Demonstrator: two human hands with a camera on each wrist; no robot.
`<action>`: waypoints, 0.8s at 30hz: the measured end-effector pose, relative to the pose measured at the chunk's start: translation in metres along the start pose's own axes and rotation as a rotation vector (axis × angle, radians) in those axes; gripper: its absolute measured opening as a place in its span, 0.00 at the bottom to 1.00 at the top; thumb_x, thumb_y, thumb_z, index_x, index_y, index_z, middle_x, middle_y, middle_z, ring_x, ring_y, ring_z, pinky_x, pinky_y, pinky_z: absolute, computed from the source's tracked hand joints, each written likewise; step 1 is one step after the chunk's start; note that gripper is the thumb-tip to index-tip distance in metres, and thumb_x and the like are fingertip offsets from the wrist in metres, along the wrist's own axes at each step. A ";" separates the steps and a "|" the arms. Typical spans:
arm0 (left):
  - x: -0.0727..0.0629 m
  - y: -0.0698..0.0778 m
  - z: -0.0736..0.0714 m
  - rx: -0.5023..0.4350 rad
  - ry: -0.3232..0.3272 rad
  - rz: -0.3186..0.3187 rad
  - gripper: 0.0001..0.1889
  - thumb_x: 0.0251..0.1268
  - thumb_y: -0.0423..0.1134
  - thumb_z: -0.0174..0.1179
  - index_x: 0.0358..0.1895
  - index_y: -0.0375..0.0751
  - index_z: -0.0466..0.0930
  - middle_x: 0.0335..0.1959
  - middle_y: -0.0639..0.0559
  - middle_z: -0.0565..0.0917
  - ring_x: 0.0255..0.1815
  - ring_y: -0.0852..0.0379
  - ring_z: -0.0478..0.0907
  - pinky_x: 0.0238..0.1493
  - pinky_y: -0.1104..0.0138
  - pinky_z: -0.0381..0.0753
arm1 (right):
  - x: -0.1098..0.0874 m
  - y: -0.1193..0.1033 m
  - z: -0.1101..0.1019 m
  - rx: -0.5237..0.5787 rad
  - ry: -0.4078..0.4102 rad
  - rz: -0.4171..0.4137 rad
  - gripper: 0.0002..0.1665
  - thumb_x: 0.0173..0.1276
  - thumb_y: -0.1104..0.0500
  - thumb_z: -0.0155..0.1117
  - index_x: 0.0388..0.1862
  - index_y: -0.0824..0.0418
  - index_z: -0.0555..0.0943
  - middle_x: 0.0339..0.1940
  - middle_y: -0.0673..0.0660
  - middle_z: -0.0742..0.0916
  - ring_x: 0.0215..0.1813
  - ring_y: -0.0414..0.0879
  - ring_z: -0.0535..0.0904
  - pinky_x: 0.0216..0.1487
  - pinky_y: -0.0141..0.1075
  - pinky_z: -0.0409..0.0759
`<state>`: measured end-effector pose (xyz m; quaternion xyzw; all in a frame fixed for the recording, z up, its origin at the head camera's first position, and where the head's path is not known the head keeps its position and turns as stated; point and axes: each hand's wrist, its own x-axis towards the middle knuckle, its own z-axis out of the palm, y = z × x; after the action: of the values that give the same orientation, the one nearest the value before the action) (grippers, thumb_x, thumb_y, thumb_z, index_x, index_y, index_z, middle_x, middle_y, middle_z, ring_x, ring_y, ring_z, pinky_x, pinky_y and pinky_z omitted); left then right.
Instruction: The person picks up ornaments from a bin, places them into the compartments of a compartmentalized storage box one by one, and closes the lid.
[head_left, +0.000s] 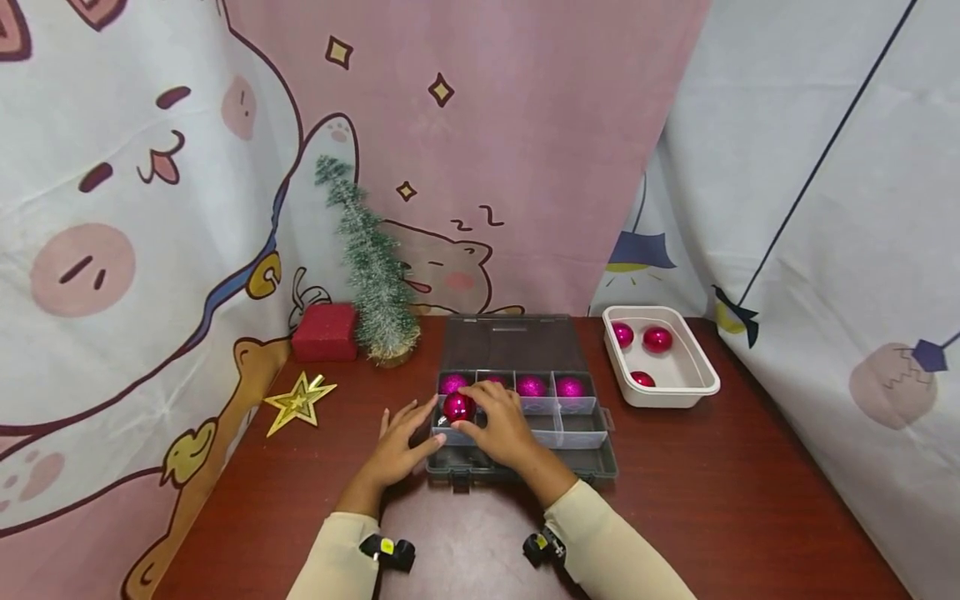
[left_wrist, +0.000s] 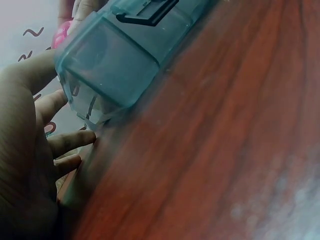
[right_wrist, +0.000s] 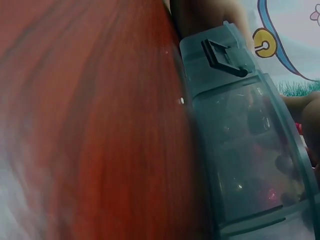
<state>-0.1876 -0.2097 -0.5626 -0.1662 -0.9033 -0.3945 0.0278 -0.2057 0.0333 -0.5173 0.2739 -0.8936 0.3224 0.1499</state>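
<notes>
A grey see-through compartment box [head_left: 573, 438] lies with its lid folded back on the table. My right hand [head_left: 504, 423] pinches a shiny magenta bauble [head_left: 458, 407] between thumb and fingers, over the front left compartment. Glittery magenta baubles, such as this bauble [head_left: 531, 386], sit in the back row; one is partly covered by the hand. My left hand [head_left: 397, 447] rests against the box's left end, its fingers spread. In the left wrist view, the left fingers [left_wrist: 47, 106] touch the box's side wall [left_wrist: 107, 60]. The right wrist view shows its front latch [right_wrist: 222, 58].
A white tub [head_left: 678, 392] at the right holds three shiny baubles. On the left lie a gold star [head_left: 298, 403] and a red block [head_left: 325, 333]. A small frosted tree [head_left: 375, 267] stands behind the box's left side, near the printed curtain [head_left: 510, 125].
</notes>
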 end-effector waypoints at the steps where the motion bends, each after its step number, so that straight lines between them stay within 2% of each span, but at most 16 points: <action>1: 0.000 0.001 -0.001 -0.003 -0.001 -0.001 0.39 0.77 0.55 0.65 0.87 0.54 0.64 0.83 0.43 0.74 0.88 0.29 0.59 0.81 0.20 0.31 | 0.000 0.000 0.000 -0.009 -0.001 -0.006 0.36 0.66 0.47 0.83 0.70 0.56 0.85 0.63 0.56 0.89 0.67 0.55 0.82 0.68 0.64 0.76; 12: -0.001 0.000 0.001 -0.006 -0.007 -0.007 0.39 0.77 0.55 0.65 0.87 0.54 0.64 0.83 0.42 0.74 0.88 0.29 0.59 0.81 0.19 0.31 | -0.002 0.006 0.005 -0.054 -0.033 -0.025 0.37 0.68 0.45 0.82 0.72 0.57 0.84 0.63 0.57 0.88 0.68 0.55 0.82 0.68 0.63 0.75; 18: 0.001 0.000 0.000 -0.002 0.007 0.002 0.39 0.77 0.54 0.65 0.87 0.53 0.65 0.83 0.42 0.74 0.88 0.29 0.60 0.81 0.19 0.31 | -0.001 0.007 0.004 -0.048 -0.036 -0.018 0.32 0.69 0.46 0.81 0.69 0.54 0.86 0.63 0.56 0.89 0.68 0.55 0.81 0.69 0.62 0.74; 24: 0.000 0.000 0.001 0.008 0.003 0.001 0.39 0.76 0.54 0.65 0.87 0.53 0.65 0.83 0.43 0.75 0.88 0.29 0.60 0.80 0.19 0.32 | -0.002 0.007 0.003 -0.032 -0.059 -0.008 0.31 0.70 0.47 0.81 0.68 0.56 0.86 0.63 0.57 0.89 0.67 0.55 0.81 0.70 0.62 0.73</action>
<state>-0.1879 -0.2091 -0.5632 -0.1659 -0.9047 -0.3913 0.0298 -0.2088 0.0365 -0.5241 0.2845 -0.9017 0.2990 0.1290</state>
